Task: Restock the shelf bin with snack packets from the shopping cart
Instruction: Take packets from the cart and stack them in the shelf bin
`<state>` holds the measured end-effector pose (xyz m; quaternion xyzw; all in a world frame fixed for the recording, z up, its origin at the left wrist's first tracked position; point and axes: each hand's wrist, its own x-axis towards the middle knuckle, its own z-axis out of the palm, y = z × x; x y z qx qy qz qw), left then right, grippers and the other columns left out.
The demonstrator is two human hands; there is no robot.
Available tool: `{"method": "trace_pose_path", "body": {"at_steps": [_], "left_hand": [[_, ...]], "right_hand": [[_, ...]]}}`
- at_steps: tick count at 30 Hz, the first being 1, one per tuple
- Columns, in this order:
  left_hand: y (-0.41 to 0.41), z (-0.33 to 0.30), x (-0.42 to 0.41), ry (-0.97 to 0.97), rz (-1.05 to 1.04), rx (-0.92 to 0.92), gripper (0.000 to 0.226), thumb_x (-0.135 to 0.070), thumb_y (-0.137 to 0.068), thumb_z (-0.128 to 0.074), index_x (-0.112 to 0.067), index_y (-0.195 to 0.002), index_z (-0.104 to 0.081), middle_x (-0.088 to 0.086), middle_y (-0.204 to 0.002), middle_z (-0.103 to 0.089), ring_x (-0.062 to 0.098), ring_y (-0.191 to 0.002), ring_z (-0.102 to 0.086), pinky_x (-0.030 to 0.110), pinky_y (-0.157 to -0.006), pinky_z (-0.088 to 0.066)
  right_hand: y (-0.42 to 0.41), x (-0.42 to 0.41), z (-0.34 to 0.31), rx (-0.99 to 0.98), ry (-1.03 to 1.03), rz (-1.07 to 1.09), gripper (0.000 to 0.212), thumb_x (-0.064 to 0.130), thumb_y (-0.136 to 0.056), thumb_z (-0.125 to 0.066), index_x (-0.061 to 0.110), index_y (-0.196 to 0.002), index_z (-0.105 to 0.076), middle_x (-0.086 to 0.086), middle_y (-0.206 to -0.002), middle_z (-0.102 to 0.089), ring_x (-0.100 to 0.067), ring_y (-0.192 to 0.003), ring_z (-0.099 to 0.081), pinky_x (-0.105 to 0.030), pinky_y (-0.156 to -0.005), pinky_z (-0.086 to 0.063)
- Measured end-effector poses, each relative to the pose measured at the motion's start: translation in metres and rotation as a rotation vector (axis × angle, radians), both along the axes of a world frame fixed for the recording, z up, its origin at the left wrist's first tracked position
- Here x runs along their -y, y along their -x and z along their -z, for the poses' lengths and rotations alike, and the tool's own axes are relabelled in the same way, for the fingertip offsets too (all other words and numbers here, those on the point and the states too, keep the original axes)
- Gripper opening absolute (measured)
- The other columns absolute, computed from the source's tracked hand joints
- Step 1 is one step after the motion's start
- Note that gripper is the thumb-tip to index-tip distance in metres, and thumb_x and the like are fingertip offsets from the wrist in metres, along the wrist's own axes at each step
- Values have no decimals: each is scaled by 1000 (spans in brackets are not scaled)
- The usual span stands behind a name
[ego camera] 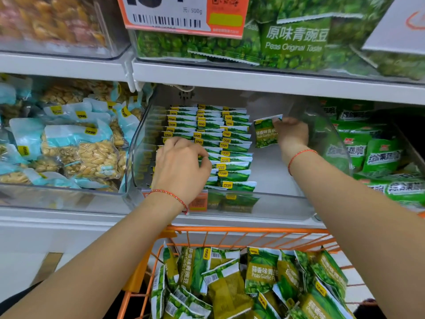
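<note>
Packet of garlic peas, a small green crinkly foil pouch (pixel 265 132), looks light, soft and slippery, pinched upright at its right edge by the right hand (pixel 292 132) inside the clear plastic shelf bin (pixel 331 143), while the left hand (pixel 181 162) curls over the filed rows.

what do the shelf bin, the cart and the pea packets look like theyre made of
Shelf bin: clear glossy plastic, apparently; contents show through.
Cart: orange-coated wire, probably metal.
Packet in the right hand: thin printed plastic film, with a crimped edge.
</note>
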<state>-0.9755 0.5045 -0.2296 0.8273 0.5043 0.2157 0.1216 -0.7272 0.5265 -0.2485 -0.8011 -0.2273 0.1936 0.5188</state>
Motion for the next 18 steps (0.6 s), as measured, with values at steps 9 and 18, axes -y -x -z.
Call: {"method": "trace_pose_path", "body": {"at_steps": [9,18], "left_hand": [[0,3,-2,-28,48,-6,22,-28,-92,-51,-22,-103,-70,-2,-112,-63,19,-118,-40,29,-93,-29],[-1,4,-2,-15,70,-2,21,-29,-93,-51,-23,-100,-70,-4,-109,-63,19,-114,-40,28,-92,-30]], "right_hand": [[-15,-32,12,-119,-50,35,29,5,-93,-55,-2,-120,-60,-10,-127,-60,-17,-113,-57,-21,-93,-41],[-17,-40,30,-198,-12,-6,10,19,-87,-66,10,-83,-66,-2,-84,-64,-15,-87,-57,-25,-75,-49]]}}
